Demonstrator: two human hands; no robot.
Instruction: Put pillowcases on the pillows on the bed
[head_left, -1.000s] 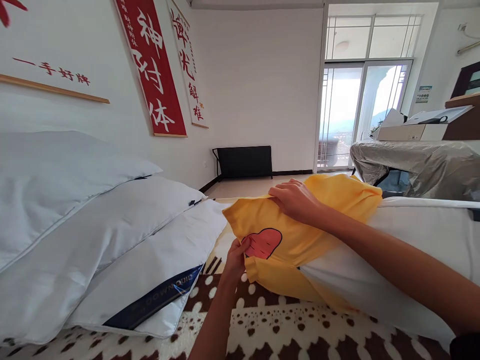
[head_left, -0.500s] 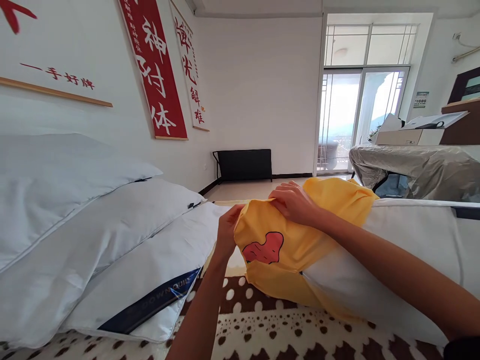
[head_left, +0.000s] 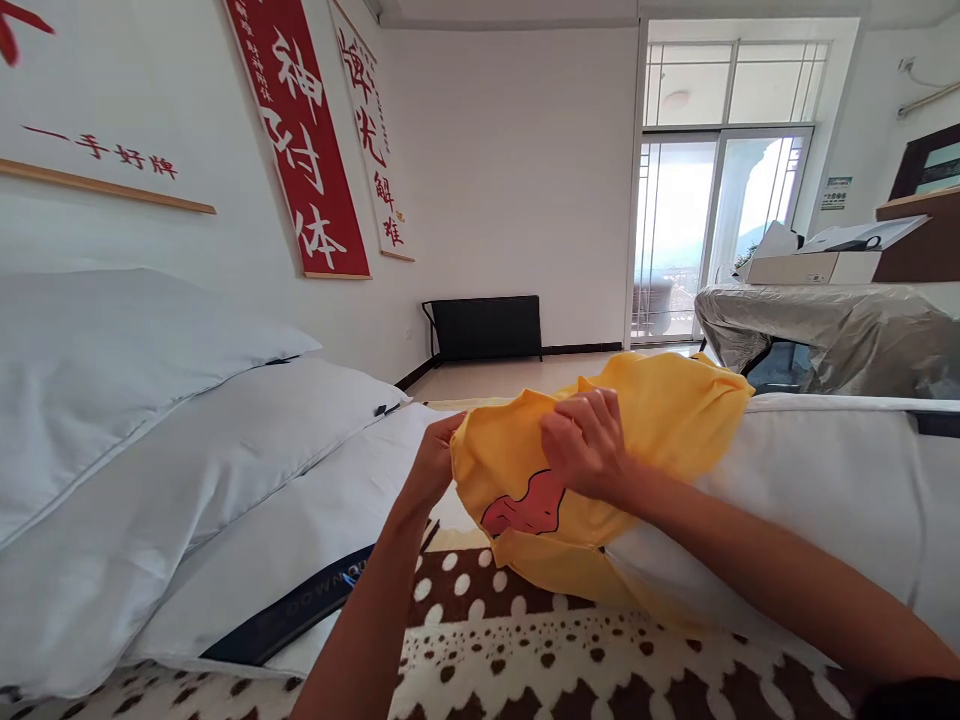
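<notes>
A yellow pillowcase (head_left: 675,415) with a red print covers the near end of a white pillow (head_left: 825,500) lying on the bed. My left hand (head_left: 435,462) is closed on the pillowcase's left edge. My right hand (head_left: 585,445) pinches the yellow cloth at the top middle, fingers curled into the fabric. Both forearms reach in from the bottom of the view.
Three white pillows (head_left: 150,450) are stacked at the left against the wall. A brown and cream patterned blanket (head_left: 525,650) covers the bed below. A silver-covered table (head_left: 825,330) with boxes stands at the right, a black radiator (head_left: 487,325) by the far wall.
My left hand rose from the pillowcase's lower corner to its upper left edge. My right hand slid down over the front of the cloth, bunching it.
</notes>
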